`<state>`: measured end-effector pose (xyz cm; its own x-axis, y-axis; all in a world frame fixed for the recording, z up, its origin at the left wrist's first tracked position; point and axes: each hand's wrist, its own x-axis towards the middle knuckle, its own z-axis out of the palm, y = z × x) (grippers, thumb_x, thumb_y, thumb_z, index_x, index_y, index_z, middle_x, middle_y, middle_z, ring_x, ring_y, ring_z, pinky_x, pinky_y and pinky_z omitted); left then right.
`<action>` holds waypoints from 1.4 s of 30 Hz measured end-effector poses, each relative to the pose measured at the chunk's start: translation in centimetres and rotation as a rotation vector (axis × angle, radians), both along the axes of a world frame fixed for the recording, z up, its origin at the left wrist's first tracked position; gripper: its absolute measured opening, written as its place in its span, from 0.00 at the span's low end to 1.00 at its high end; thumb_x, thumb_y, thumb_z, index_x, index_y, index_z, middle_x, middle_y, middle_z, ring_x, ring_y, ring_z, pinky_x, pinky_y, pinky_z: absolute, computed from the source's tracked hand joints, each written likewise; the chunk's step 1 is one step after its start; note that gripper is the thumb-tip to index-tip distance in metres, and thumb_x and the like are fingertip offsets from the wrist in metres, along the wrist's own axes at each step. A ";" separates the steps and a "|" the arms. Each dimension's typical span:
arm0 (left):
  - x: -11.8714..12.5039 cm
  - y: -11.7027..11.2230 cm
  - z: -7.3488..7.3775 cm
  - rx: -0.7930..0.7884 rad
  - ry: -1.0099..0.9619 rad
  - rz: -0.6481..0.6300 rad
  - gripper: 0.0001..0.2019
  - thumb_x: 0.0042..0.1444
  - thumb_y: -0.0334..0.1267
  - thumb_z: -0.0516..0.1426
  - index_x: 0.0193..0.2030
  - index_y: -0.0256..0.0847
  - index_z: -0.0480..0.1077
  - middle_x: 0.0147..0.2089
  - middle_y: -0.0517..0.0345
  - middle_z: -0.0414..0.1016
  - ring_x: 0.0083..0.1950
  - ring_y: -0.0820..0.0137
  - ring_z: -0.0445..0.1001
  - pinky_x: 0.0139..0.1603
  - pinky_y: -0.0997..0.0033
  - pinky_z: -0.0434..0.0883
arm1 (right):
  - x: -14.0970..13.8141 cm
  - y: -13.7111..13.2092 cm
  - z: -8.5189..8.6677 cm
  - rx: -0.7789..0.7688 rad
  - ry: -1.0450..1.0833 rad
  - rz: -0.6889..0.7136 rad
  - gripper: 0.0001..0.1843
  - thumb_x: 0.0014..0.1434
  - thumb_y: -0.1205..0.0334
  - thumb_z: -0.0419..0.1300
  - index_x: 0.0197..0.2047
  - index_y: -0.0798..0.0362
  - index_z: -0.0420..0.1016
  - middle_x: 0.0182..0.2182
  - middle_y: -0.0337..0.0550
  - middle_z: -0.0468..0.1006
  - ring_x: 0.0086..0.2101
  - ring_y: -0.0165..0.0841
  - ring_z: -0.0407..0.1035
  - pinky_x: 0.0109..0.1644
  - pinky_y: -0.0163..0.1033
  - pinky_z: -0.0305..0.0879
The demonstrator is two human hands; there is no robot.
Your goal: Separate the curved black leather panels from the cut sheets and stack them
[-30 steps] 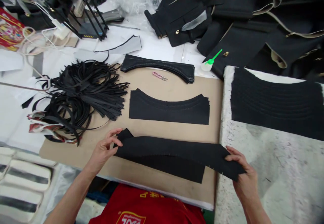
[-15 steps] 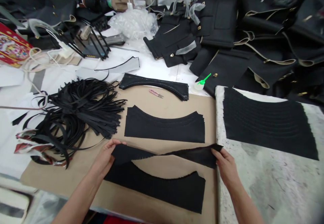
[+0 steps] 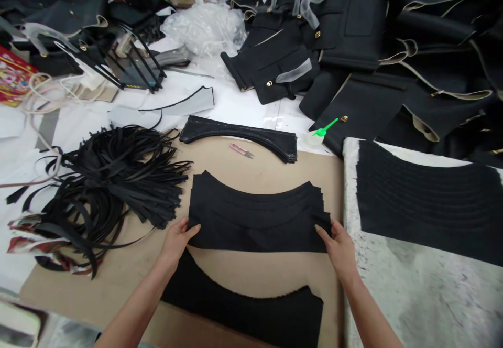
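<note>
Panel (image 3: 257,232) lies flat between your hands, on top of the stack (image 3: 255,193) of like black pieces in the middle of the cardboard (image 3: 251,272). Its long axis runs left to right across your view, scooped edge on the far side, straight edge towards you.

Your left hand (image 3: 176,240) has the near-left corner: thumb on top, the other fingers tucked below the edge, closed on the cloth. Your right hand (image 3: 340,248) has the near-right corner the same way, thumb pressed on top, fingers curled under and mostly hidden. Each hand sits at one end of the long axis, neither nearer than the other, and the piece runs straight from thumb to thumb. The layers beneath show as stepped lines along the far curve and at the right end.

A second pile (image 3: 251,311) of the same shape lies closer to you, between your forearms, with bare cardboard between it and the stack. Straps (image 3: 118,180) are heaped well to the left of your left hand. Snips (image 3: 241,150) and a curved band (image 3: 239,136) lie beyond the stack, and a bottle (image 3: 316,137) with a green nozzle stands past its far-right end. On the slab (image 3: 412,295), just right of your right hand, more black pieces (image 3: 428,201) are spread.
</note>
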<state>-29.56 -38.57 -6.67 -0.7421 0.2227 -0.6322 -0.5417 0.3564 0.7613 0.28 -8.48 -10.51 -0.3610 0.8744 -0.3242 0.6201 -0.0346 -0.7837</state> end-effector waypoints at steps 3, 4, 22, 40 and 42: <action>0.1 0.1 0.8 0.035 -0.043 0.020 0.24 0.29 0.43 0.71 0.36 0.35 0.76 0.40 0.52 0.80 0.44 0.62 0.76 0.48 0.66 0.71 | 0.1 0.1 1.1 -0.005 0.015 -0.003 0.24 0.50 0.45 0.64 0.45 0.51 0.73 0.38 0.44 0.79 0.39 0.41 0.72 0.47 0.47 0.68; 0.2 0.1 1.3 0.024 -0.042 0.030 0.24 0.30 0.43 0.71 0.36 0.36 0.76 0.40 0.52 0.80 0.44 0.62 0.76 0.48 0.66 0.71 | 0.1 0.2 1.6 -0.027 0.048 -0.005 0.24 0.50 0.45 0.64 0.45 0.51 0.72 0.39 0.44 0.79 0.40 0.41 0.72 0.48 0.47 0.68; -0.3 1.6 -1.9 -0.144 0.123 -0.079 0.21 0.32 0.46 0.67 0.31 0.38 0.68 0.31 0.58 0.74 0.26 0.70 0.72 0.14 0.76 0.68 | 0.2 1.0 0.1 0.279 -0.260 0.029 0.38 0.55 0.39 0.55 0.61 0.54 0.60 0.31 0.42 0.71 0.27 0.36 0.68 0.35 0.44 0.66; -1.1 -0.1 -3.9 -0.255 0.142 -0.149 0.19 0.37 0.48 0.66 0.33 0.40 0.69 0.30 0.58 0.76 0.25 0.68 0.74 0.17 0.74 0.71 | -0.6 -0.3 0.5 0.262 -0.218 0.147 0.23 0.61 0.46 0.50 0.54 0.50 0.65 0.38 0.43 0.75 0.30 0.37 0.69 0.38 0.43 0.66; -1.2 0.0 -3.8 -0.270 0.125 -0.136 0.18 0.37 0.46 0.66 0.34 0.40 0.70 0.29 0.58 0.76 0.23 0.67 0.73 0.15 0.74 0.70 | -0.5 -0.3 0.5 0.233 -0.241 0.161 0.22 0.62 0.45 0.50 0.52 0.49 0.67 0.32 0.40 0.74 0.26 0.35 0.66 0.35 0.42 0.65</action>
